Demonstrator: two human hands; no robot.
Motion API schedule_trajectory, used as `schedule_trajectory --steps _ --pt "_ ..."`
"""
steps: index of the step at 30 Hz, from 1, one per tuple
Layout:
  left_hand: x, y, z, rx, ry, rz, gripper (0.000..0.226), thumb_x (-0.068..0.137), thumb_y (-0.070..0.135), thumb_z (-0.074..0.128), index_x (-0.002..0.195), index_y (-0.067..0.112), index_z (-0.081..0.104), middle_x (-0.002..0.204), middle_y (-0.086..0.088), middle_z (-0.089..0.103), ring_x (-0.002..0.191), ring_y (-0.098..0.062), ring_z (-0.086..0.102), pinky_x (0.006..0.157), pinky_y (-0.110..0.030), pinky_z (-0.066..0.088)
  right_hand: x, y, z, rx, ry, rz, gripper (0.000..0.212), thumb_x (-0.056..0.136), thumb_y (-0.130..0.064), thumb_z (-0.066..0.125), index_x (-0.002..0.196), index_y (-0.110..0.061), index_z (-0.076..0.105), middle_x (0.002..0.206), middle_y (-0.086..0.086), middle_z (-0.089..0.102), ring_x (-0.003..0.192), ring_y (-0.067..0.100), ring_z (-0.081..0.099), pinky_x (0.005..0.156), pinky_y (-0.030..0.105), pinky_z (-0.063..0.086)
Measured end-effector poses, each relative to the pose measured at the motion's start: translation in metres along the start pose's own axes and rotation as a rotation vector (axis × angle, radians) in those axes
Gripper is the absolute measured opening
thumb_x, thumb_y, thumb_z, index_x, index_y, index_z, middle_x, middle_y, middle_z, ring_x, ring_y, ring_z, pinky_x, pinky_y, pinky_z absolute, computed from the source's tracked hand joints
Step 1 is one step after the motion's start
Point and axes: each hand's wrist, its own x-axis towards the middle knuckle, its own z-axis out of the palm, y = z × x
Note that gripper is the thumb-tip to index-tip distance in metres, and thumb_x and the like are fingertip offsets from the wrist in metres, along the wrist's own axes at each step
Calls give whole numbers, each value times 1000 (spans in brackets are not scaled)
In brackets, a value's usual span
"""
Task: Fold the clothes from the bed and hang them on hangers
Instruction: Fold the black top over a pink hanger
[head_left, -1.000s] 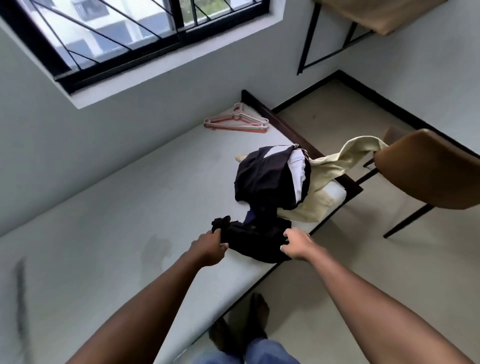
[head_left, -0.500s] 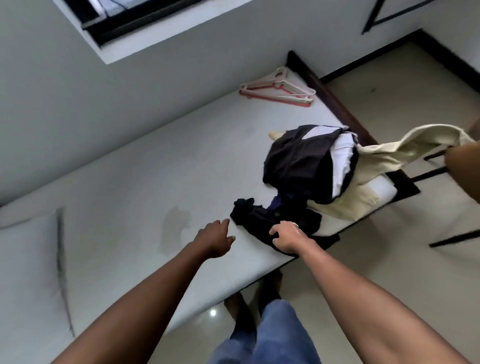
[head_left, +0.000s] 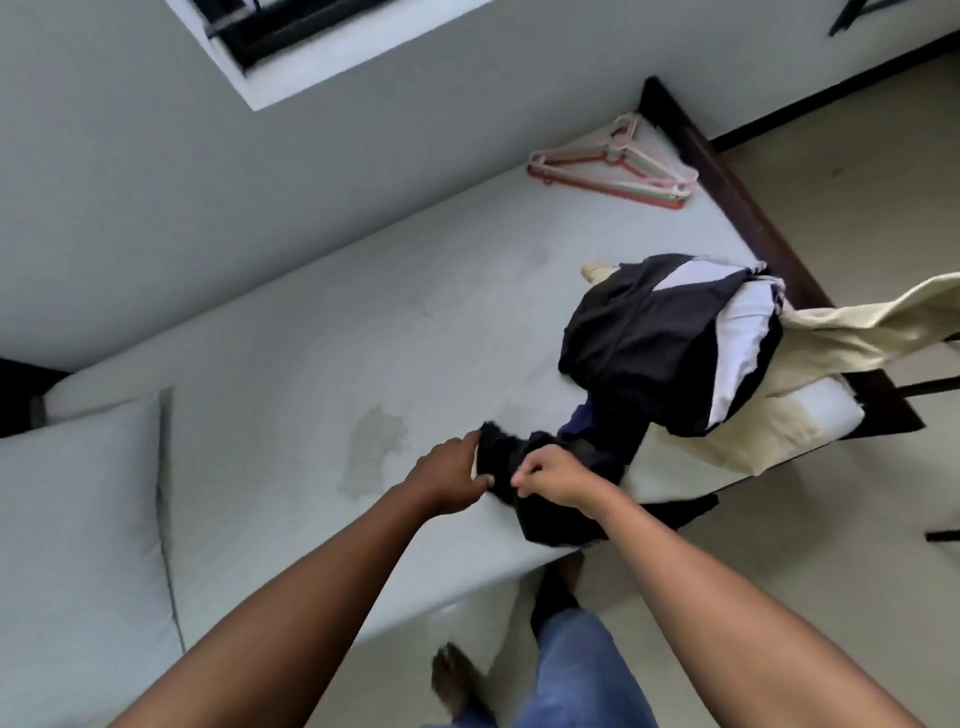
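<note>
your left hand (head_left: 447, 475): back on the dark garment (head_left: 553, 522), pinching its edge.
your right hand (head_left: 558, 478): fingers curled, gripping the same cloth.
task: you look set to spread it.

The right grip (head_left: 558, 480) curls knuckles-up over the dark garment (head_left: 545, 525), so its fingertips and the cloth beneath them are hidden. The left grip (head_left: 447, 478) covers that garment's left edge. The black-and-white pile (head_left: 639, 338) hides much of the cream garment (head_left: 831, 332), which the right edge cuts off. The pillow (head_left: 78, 519) runs off the left edge and the window (head_left: 291, 26) off the top. How many hangers (head_left: 608, 188) lie stacked cannot be told.
</note>
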Motion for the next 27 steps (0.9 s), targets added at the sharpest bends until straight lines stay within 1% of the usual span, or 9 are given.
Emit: schedule_trajectory --steps 3,5,7,10,16,18,20,24,27 --pt "-10 5 -25 -42 -7 49 89 84 29 77 159 23 30 142 -11 55 128 -30 54 98 -38 50 -22 -61 -16 238 -60 -125 14 97 -10 64 84 -15 68 71 -4 66 69 8 61 69 21 46" --pt "-17 8 -42 -63 -1 97 60 80 18 74 136 24 54 121 -9 65 107 -28 61 84 -36 52 -38 -102 -33 409 -73 -187 23 96 1 55 87 -17 66 71 -2 63 65 11 58 61 22 42" --pt "-25 11 -62 -78 51 125 18 82 22 68 97 21 59 100 -6 67 93 -28 63 71 -33 46 -55 -141 -51 507 -51 -264 30 94 6 52 89 -21 64 72 -3 60 67 12 54 60 25 36" --pt "-43 5 -94 -178 228 177 14 72 38 55 74 25 52 83 -2 62 81 -27 59 57 -31 37 -85 -193 -65 531 37 -410 25 89 3 60 93 -22 64 77 -4 57 70 11 51 61 25 38" --pt "-96 -33 -147 -666 644 407 25 90 13 68 113 21 70 96 -2 75 78 -11 69 62 -13 47 -146 -279 -34 421 315 -653 27 94 10 61 91 -16 63 71 -4 60 60 7 54 54 17 42" --pt "-128 -49 -166 -893 629 556 23 91 39 67 110 26 73 99 1 77 93 -18 74 81 -34 62 -170 -308 -9 316 449 -720 22 95 5 66 92 -16 67 76 -2 65 67 6 60 64 17 48" --pt "-164 -66 -188 -969 558 741 44 89 61 64 116 28 73 106 2 77 104 -16 73 92 -50 60 -196 -335 17 206 536 -744 15 93 0 72 95 -15 71 85 4 69 79 11 64 77 23 52" --pt "-233 -103 -228 -489 675 934 49 86 42 76 134 40 63 106 13 76 104 -6 71 88 -20 53 -243 -384 65 4 639 -735 12 91 -4 77 102 -6 75 81 10 69 73 19 61 71 32 51" --pt "-263 -128 -252 -158 815 836 33 83 17 68 113 30 71 94 2 74 93 -24 70 77 -31 54 -282 -412 84 -187 733 -717 23 84 -27 87 102 -20 76 75 6 61 67 19 52 63 30 39"
